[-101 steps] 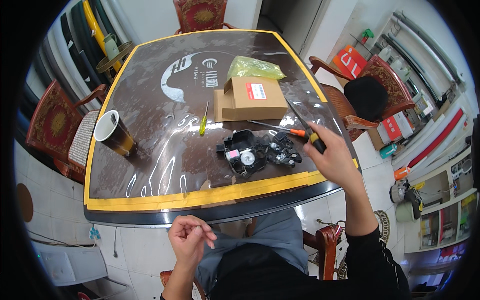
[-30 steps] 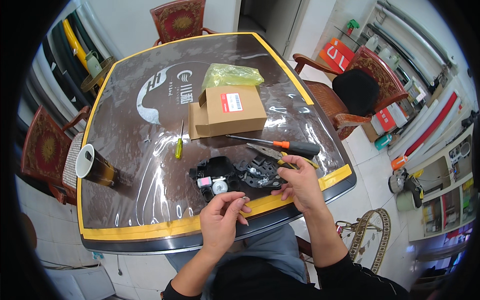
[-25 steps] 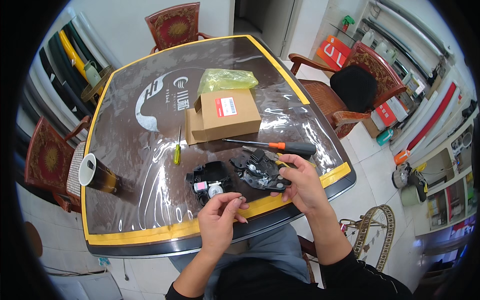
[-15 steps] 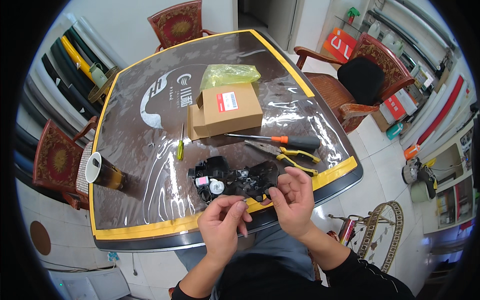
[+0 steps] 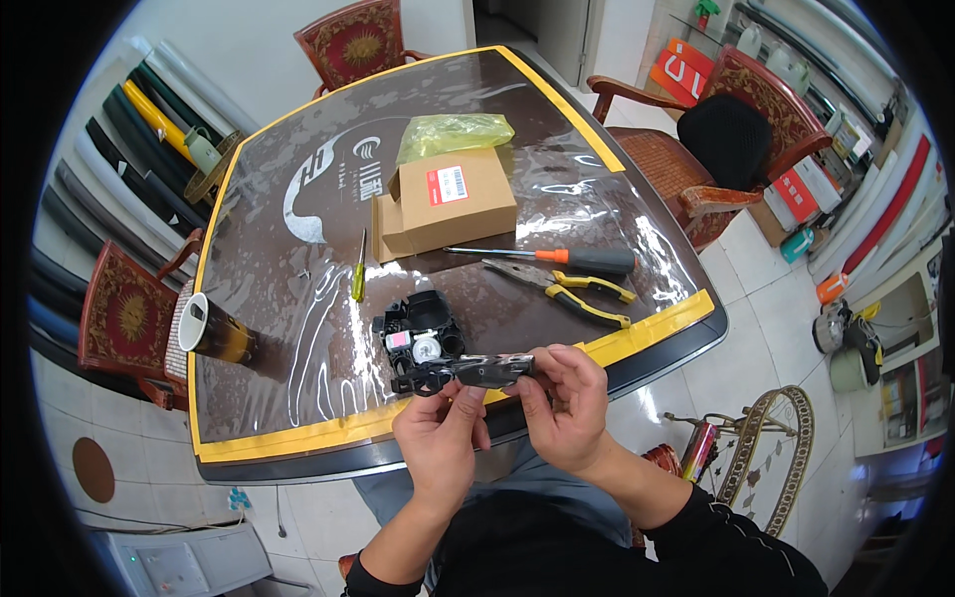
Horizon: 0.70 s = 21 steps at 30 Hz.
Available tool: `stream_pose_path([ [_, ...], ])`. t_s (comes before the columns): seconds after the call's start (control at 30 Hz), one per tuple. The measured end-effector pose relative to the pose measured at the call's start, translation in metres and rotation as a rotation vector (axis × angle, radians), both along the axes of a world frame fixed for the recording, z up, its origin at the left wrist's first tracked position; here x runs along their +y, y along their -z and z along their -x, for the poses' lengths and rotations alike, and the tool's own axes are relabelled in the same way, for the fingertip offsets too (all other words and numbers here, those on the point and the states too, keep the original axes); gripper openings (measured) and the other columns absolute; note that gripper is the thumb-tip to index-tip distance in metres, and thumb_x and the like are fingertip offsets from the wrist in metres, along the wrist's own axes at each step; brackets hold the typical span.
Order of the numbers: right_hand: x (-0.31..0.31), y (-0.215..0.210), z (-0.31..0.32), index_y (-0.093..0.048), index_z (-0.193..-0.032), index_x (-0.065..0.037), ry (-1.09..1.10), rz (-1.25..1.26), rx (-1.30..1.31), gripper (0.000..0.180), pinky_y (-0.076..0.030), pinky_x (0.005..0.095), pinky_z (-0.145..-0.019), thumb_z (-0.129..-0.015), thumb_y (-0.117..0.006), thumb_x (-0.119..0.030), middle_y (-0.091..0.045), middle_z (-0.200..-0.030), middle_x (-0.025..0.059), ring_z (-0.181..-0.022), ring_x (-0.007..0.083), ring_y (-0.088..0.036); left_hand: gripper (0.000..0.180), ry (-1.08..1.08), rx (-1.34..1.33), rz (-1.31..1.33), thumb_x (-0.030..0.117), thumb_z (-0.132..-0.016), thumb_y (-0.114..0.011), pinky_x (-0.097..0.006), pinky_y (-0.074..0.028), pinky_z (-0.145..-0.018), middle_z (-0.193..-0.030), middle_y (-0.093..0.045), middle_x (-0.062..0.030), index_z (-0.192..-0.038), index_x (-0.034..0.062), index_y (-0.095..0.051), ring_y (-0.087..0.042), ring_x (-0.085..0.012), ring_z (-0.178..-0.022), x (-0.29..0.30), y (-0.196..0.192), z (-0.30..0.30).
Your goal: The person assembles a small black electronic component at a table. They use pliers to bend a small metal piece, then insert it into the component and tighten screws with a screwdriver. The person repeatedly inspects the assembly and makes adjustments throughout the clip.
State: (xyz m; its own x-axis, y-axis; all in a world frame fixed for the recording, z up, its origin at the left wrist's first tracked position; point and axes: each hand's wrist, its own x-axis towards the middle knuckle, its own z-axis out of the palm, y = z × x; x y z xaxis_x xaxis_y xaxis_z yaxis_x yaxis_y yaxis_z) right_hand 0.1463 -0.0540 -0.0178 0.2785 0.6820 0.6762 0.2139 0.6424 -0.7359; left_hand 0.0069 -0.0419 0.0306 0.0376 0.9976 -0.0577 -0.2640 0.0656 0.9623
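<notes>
My left hand (image 5: 440,438) and my right hand (image 5: 563,406) grip a glossy black plastic cover (image 5: 489,371) between them, thumbs on the near side. It is held tilted, almost edge-on, above the table's near edge. Just behind its left end lies a black plastic housing (image 5: 432,310) with a round opening, a white round gear or motor and a pink-and-white label. The cover's left end overlaps the housing; whether the two touch, I cannot tell.
Pliers with yellow-black handles (image 5: 587,298), an orange-black screwdriver (image 5: 587,259) and a small yellow-green screwdriver (image 5: 359,274) lie farther back. Behind them stand a cardboard box (image 5: 458,204) and a yellow-green plastic bag (image 5: 453,134). A paper cup (image 5: 214,330) stands left. Chairs surround the table (image 5: 298,398).
The black cover has been tipped from showing its open inner face to nearly edge-on. My hands have shifted slightly with it, and the housing now shows more fully.
</notes>
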Motion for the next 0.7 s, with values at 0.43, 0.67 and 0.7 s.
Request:
stream_pose_path([
  [0.43,-0.002,0.002,0.003,-0.044,-0.136,0.007,0.026,-0.015,-0.058,0.048,-0.064,0.0315,-0.078,-0.095,-0.068,0.012,-0.069,-0.115,0.0222,-0.096,0.0253,-0.076,0.011,0.047,-0.022,0.037,0.007,-0.1,-0.072,-0.023,-0.036,-0.042,-0.068,-0.061,-0.0015,-0.092,0.0,-0.071,-0.051,-0.0085,-0.048,-0.001,-0.007,0.008],
  [0.67,-0.002,-0.001,0.006,-0.043,-0.136,0.006,0.012,-0.025,-0.052,0.045,-0.064,0.032,-0.078,-0.097,-0.065,0.011,-0.071,-0.115,0.0238,-0.097,0.0256,-0.076,0.011,0.1,-0.152,0.222,0.002,-0.099,-0.065,-0.024,-0.035,-0.04,-0.063,-0.054,0.0005,-0.089,0.0018,-0.069,-0.046,-0.0092,-0.045,0.001,-0.009,0.016],
  [0.7,-0.002,-0.002,0.006,-0.043,-0.136,0.006,-0.009,-0.021,-0.038,0.045,-0.064,0.032,-0.078,-0.097,-0.065,0.011,-0.071,-0.115,0.024,-0.097,0.0256,-0.076,0.009,0.11,-0.195,0.252,0.001,-0.098,-0.065,-0.024,-0.034,-0.039,-0.062,-0.052,0.0013,-0.091,0.0023,-0.07,-0.044,-0.0093,-0.044,0.002,-0.007,0.016],
])
